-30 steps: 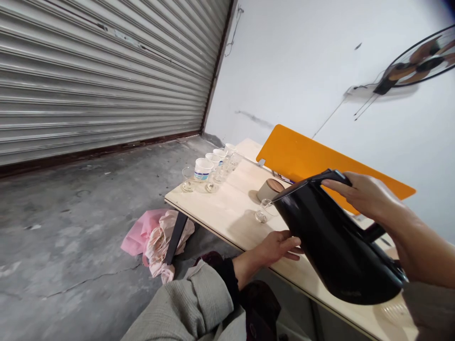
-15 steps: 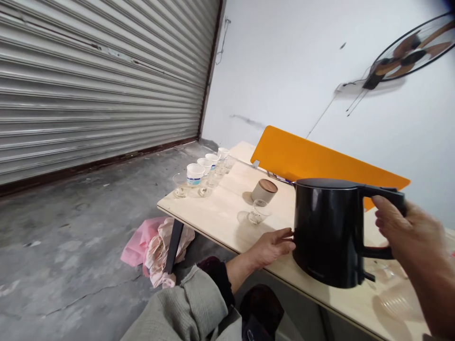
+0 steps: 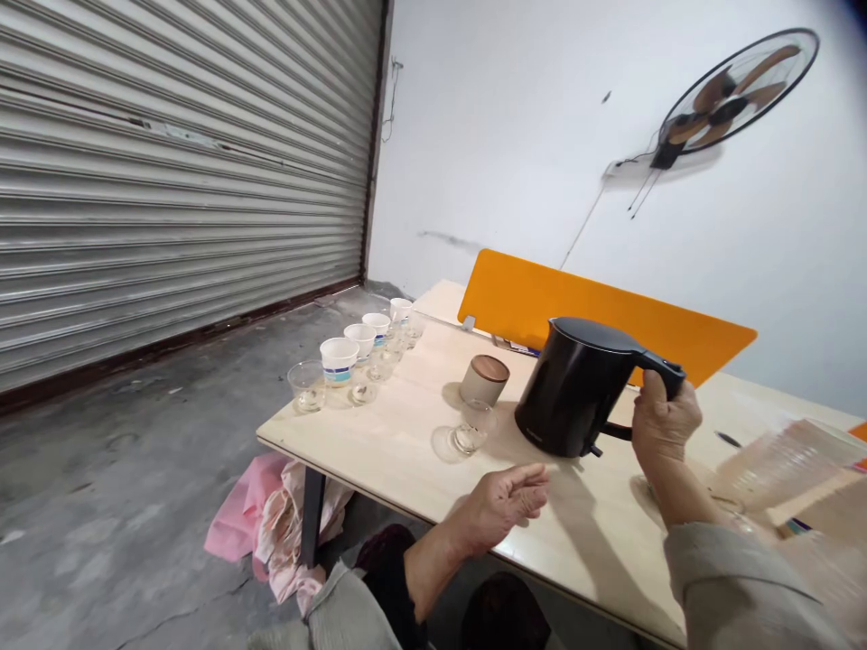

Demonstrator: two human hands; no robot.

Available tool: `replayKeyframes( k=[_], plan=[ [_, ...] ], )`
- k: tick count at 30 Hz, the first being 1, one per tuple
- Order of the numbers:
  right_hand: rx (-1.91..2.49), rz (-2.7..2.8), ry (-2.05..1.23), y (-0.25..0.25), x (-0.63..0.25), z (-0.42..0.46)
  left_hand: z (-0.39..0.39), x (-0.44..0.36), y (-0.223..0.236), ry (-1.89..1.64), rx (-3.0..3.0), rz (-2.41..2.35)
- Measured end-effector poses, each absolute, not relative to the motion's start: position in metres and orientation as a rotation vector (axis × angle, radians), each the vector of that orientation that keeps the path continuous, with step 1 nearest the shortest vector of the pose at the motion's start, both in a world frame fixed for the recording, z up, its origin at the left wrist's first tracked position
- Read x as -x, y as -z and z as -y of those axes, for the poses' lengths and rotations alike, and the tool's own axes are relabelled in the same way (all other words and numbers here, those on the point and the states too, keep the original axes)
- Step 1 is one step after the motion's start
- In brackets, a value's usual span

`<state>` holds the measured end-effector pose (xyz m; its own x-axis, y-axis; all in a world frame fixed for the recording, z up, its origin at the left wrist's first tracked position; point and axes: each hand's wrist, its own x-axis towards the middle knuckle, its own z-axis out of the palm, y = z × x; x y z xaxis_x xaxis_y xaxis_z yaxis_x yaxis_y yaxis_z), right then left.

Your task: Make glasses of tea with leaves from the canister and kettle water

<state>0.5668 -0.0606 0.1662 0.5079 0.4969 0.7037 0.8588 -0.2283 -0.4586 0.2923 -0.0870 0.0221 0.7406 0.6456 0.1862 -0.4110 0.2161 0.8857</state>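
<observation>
My right hand (image 3: 660,420) grips the handle of a black electric kettle (image 3: 575,386), which is tilted slightly and rests on or just above the wooden table (image 3: 406,433). My left hand (image 3: 505,504) hovers at the near table edge, palm turned up, fingers loosely curled and holding nothing. A small clear glass cup (image 3: 470,431) stands just left of the kettle. Behind it sits a beige canister with a brown lid (image 3: 483,380).
A row of white paper cups (image 3: 339,359) and small glass cups (image 3: 306,386) lines the table's left edge. An orange divider panel (image 3: 596,311) stands at the back. Clear plastic containers (image 3: 778,465) lie at right. A pink cloth (image 3: 264,519) lies on the floor; a fan (image 3: 735,90) hangs on the wall.
The kettle went from tipped over the glass cup to upright, then moved away toward the table's middle. My left hand left the kettle's side and turned palm up.
</observation>
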Motion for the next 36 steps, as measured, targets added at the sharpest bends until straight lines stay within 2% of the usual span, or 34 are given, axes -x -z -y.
replayKeyframes(
  k=[5,11,15,19,22,25,27,31,36],
  plan=[
    [1.663,0.915,0.261,-0.159,-0.566,0.039,0.088,-0.289,-0.026,-0.725,-1.147,-0.238],
    [1.66,0.928,0.195,-0.155,-0.574,0.027,0.089,-0.289,-0.027,-0.684,-1.174,-0.223],
    [1.671,0.918,0.331,-0.155,-0.566,0.049,0.094,-0.275,-0.036,-0.756,-1.18,-0.191],
    [1.581,1.075,0.598,-0.131,-0.524,0.09,0.08,-0.235,-0.047,-1.114,-1.131,-0.335],
    [1.588,1.243,0.314,-0.093,-0.484,0.104,0.051,-0.209,-0.045,-1.374,-1.121,-0.606],
    [1.583,1.418,-0.14,-0.054,-0.453,0.096,0.021,-0.202,-0.029,-1.321,-1.271,-0.729],
    [1.581,1.518,-0.298,-0.035,-0.439,0.086,0.009,-0.206,-0.015,-1.23,-1.45,-0.752],
    [1.626,1.694,-0.308,-0.019,-0.424,0.073,0.002,-0.213,0.002,-1.112,-1.773,-0.772],
    [1.665,1.765,-0.239,-0.016,-0.415,0.073,0.001,-0.211,0.01,-1.066,-1.864,-0.738]
  ],
)
